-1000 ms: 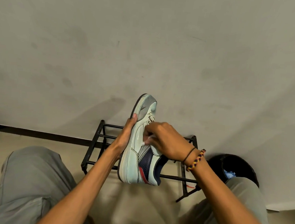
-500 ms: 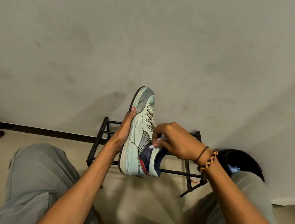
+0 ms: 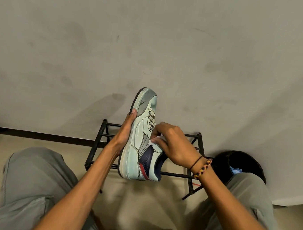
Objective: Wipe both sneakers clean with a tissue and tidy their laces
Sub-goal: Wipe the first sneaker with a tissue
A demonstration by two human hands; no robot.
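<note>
Item: sneaker [image 3: 138, 146], pale green-grey, navy heel panel, red stripe. It was held in the air in front of the person, above a black metal shoe rack [image 3: 193, 176], on its side with the toe up and away and the heel down and near; the long axis ran nearly upright in the view, the sole turned to the left.

Laces [image 3: 152, 121]: threaded through the eyelets along the right edge, just above the right hand's fingers.

Tissue [image 3: 158, 139]: a small white wad, pressed to the upper beside the lace row.

Right hand [image 3: 175, 145]: the nearer to the laces; its fingers were curled, pinching the tissue against the shoe's side.

Left hand [image 3: 125, 132]: laid flat along the sole, fingers straight, bracing the shoe from the left.

Surroundings: black bin [image 3: 241, 163] at right holding blue scraps; grey trouser legs below; a plain wall behind.

Judgement: wiping of this sneaker was under way; the second was not in view.
</note>
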